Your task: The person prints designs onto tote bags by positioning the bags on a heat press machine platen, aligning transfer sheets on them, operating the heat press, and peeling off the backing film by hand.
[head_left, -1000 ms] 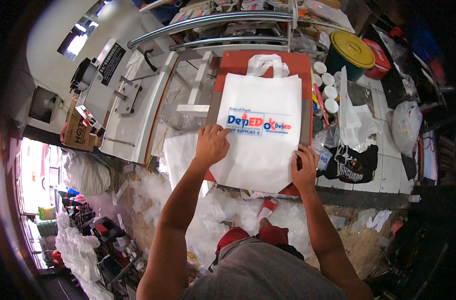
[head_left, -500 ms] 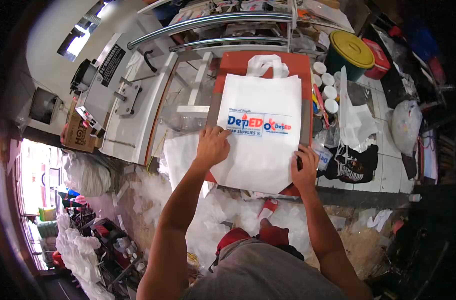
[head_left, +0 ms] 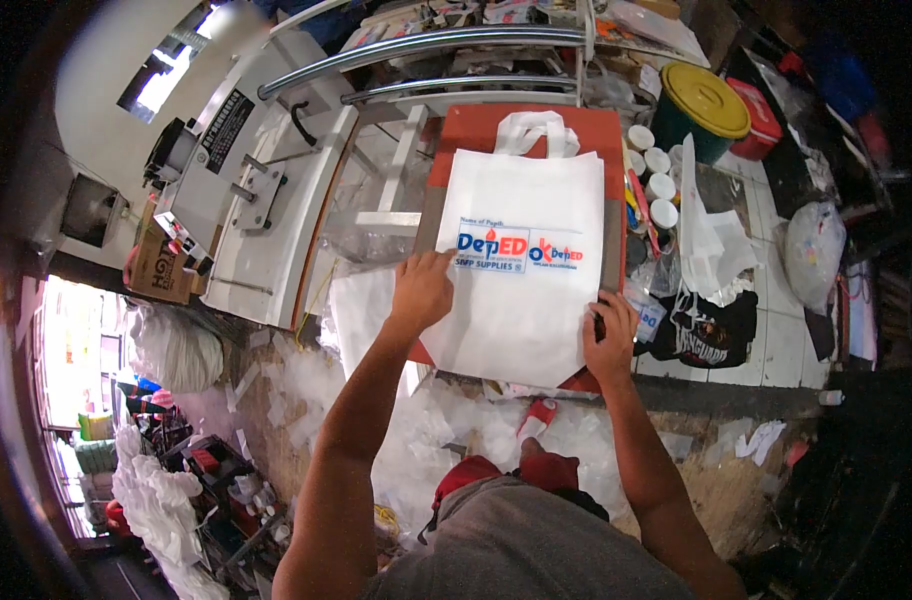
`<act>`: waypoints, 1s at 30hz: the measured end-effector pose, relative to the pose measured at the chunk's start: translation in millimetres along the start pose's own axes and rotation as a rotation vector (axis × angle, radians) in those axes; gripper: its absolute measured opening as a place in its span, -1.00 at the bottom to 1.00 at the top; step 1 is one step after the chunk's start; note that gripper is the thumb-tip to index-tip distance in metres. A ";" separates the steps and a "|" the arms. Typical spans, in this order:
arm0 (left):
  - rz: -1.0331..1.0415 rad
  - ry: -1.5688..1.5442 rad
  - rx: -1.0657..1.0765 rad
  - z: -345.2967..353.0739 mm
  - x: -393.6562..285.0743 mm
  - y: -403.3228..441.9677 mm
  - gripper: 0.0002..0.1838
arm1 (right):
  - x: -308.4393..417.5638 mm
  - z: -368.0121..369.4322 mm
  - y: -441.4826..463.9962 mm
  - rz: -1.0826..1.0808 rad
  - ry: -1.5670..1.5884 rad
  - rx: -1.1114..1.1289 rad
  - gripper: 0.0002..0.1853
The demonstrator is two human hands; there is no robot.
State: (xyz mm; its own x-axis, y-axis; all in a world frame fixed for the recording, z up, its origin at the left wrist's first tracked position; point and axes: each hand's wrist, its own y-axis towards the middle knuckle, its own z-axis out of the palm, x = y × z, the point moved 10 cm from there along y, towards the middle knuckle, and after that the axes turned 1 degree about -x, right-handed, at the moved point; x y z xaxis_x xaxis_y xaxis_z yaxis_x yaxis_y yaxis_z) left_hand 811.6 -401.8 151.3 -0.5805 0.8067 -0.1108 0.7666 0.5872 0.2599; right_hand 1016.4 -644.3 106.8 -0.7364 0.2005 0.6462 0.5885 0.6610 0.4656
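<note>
A white cloth bag (head_left: 521, 325) with a red and blue print lies flat on a red and brown board (head_left: 611, 215), its handles at the far end. My left hand (head_left: 423, 290) rests at the bag's left edge beside the print, fingers bent, the index finger near the lettering. At the right edge, my right hand (head_left: 610, 335) touches the bag's side with its fingers curled; a small dark thing shows between thumb and fingers. More white cloth (head_left: 364, 318) hangs to the left of the board.
A white press machine (head_left: 266, 200) stands at the left, with metal bars (head_left: 426, 42) across the back. Right of the board are white-lidded jars (head_left: 661, 187), a green bucket with a yellow lid (head_left: 704, 100), white sheets (head_left: 711, 245) and a black printed cloth (head_left: 711, 335).
My left hand has shifted slightly, uncovering the lower left of the print. The right hand has stayed in place at the bag's edge.
</note>
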 end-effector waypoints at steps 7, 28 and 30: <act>-0.329 -0.308 -0.062 -2.8 29.0 -38.2 -0.47 | -3.2 -4.2 1.6 0.080 0.046 -0.030 -0.70; -0.627 -1.064 0.180 31.2 41.2 -70.2 -0.50 | 8.5 -35.7 -43.3 0.229 -0.051 -0.090 -0.30; -0.606 -1.254 0.181 37.8 35.3 -97.2 -0.56 | 17.0 -51.6 -86.2 0.590 0.315 -0.034 -0.30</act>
State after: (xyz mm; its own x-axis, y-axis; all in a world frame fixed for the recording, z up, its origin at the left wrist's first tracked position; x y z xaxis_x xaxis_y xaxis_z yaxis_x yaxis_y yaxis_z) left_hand 727.0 -427.9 85.8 -0.2748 -0.1068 -0.9556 0.5687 0.7833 -0.2510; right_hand 970.4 -735.2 108.8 -0.1581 0.2969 0.9417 0.8767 0.4811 -0.0045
